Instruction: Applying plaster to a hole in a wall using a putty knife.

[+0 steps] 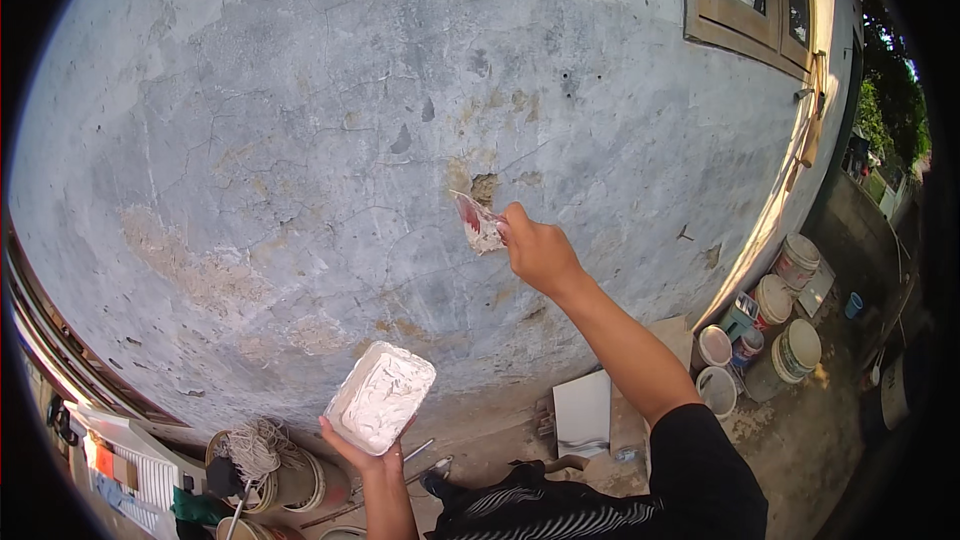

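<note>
My right hand (540, 248) is closed around a putty knife (474, 220) with a reddish blade smeared with pale filler. The blade is close to a rough hole (485, 187) in the weathered blue-grey wall (300, 130); whether it touches the plaster I cannot tell. Lower down and to the left, my left hand (366, 456) grips a rectangular white tub (350, 395) from beneath, tilted so its inside shows. White paste (398, 400) with uneven ridges coats the inside of the tub.
A wooden-framed window (745, 15) is set at the upper right. Several buckets (797, 348) stand on the ground at the right. A white panel (582, 415) leans at the wall's foot. At lower left are a string mop (265, 448) and more buckets (325, 485).
</note>
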Available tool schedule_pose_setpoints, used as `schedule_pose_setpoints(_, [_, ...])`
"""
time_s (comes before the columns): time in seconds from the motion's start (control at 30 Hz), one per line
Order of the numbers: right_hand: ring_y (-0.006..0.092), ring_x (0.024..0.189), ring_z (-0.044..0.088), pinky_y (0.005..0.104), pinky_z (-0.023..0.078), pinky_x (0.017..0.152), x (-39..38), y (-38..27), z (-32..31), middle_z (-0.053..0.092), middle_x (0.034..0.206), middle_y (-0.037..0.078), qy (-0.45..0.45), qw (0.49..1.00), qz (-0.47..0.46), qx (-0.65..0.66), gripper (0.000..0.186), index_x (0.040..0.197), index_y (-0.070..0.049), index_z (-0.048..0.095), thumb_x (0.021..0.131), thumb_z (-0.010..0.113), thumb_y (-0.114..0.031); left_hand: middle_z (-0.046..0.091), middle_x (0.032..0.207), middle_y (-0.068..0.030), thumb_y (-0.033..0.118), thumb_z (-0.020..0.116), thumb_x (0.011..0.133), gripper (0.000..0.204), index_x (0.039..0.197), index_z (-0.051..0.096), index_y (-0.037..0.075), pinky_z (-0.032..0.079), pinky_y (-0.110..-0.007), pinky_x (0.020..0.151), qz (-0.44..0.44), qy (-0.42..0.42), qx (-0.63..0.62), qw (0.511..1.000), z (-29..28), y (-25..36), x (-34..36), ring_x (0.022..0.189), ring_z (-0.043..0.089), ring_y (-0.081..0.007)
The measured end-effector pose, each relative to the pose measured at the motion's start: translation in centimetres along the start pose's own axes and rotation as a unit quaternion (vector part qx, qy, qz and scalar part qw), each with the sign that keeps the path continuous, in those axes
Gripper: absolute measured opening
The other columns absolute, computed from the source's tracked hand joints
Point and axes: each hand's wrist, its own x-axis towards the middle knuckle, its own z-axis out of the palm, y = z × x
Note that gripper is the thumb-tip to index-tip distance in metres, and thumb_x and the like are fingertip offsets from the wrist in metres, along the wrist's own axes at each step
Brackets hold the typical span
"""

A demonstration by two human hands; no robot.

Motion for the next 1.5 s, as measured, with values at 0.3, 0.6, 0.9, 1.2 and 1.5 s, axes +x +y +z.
schedule_pose_setpoints(0.3, [0.0376,0.064,0.068,0.0411,0.052,0.051,-0.5,0.0,-2.1,0.066,0.073,0.019,0.177,0.978,-0.007,0.105,0.007,0.101,-0.004,0.052,0.099,0.057,-0.007,0.056,0.140,-0.0181,0.075,0.030,0.089,0.089,0.150,0.038,0.010,0.061,-0.062,0.062,0.006,0.022,-0.020,1.000,-1.1,0.7,0.1,0.109,0.066,-0.0430])
schedule_pose_setpoints(0.6, [0.0413,0.070,0.068,0.0432,0.052,0.054,-0.7,-0.3,-2.5,0.067,0.077,0.020,0.194,0.966,0.035,0.166,0.008,0.104,-0.002,0.050,0.099,0.055,-0.007,0.058,0.138,-0.0185,0.076,0.031,0.088,0.091,0.149,0.039,0.009,0.062,-0.059,0.061,0.009,0.007,-0.008,1.000,0.1,0.5,0.3,0.105,0.069,-0.0418])
schedule_pose_setpoints(0.9, [0.0369,0.065,0.069,0.0411,0.052,0.051,-0.6,-0.4,-1.4,0.066,0.072,0.019,0.183,0.974,-0.016,0.133,0.008,0.102,-0.002,0.051,0.099,0.056,-0.007,0.058,0.139,-0.0162,0.076,0.030,0.088,0.090,0.150,0.040,0.012,0.058,-0.063,0.066,-0.009,0.005,-0.010,1.000,-0.6,0.2,0.6,0.111,0.065,-0.0428])
schedule_pose_setpoints(1.2, [0.0326,0.067,0.072,0.0378,0.054,0.055,-0.6,-0.4,-2.3,0.069,0.075,0.015,0.146,0.984,0.000,0.100,0.007,0.103,-0.002,0.053,0.100,0.055,-0.007,0.056,0.141,-0.0173,0.075,0.029,0.089,0.090,0.150,0.039,0.011,0.060,-0.063,0.063,0.001,0.019,-0.011,1.000,-0.4,0.2,0.2,0.110,0.066,-0.0444])
schedule_pose_setpoints(1.5, [0.0332,0.058,0.067,0.0404,0.051,0.047,-0.6,-1.2,-2.0,0.064,0.069,0.017,0.152,0.984,-0.039,0.082,0.010,0.098,-0.004,0.051,0.099,0.058,-0.011,0.057,0.139,-0.0187,0.075,0.029,0.089,0.090,0.150,0.039,0.009,0.061,-0.062,0.062,0.005,0.027,-0.002,1.000,0.0,0.4,0.2,0.108,0.067,-0.0438])
